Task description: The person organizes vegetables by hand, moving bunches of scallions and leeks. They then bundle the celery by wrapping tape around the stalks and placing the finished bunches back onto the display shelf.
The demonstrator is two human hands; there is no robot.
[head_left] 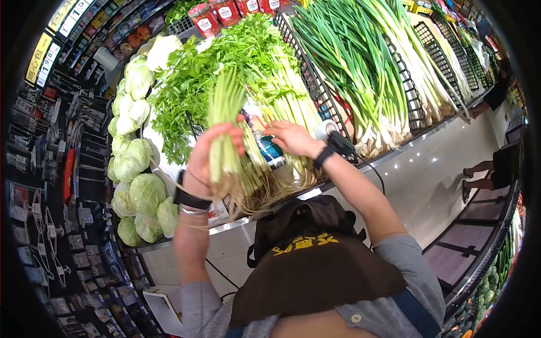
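My left hand (216,151) is wrapped round a bunch of celery (225,107), leafy tops up and stringy roots hanging down. Some thin stalks trail across my wrist. To its right, my right hand (293,138) has its fingers bent together over a blue-and-white printed package (273,153); what they pinch, if anything, is too small to name. More celery (293,93) lies behind and under both hands. Just beyond my right wrist is a white roll (325,130) beside a black object (341,145) with a cord.
Round cabbages (147,194) are piled on the left. Long green onions (360,73) fill the right, split by black crate dividers (315,79). Red-lidded jars (204,20) stand at the back. A dark bag (301,217) sits against the stand's front edge. Another person's legs (479,176) show at right.
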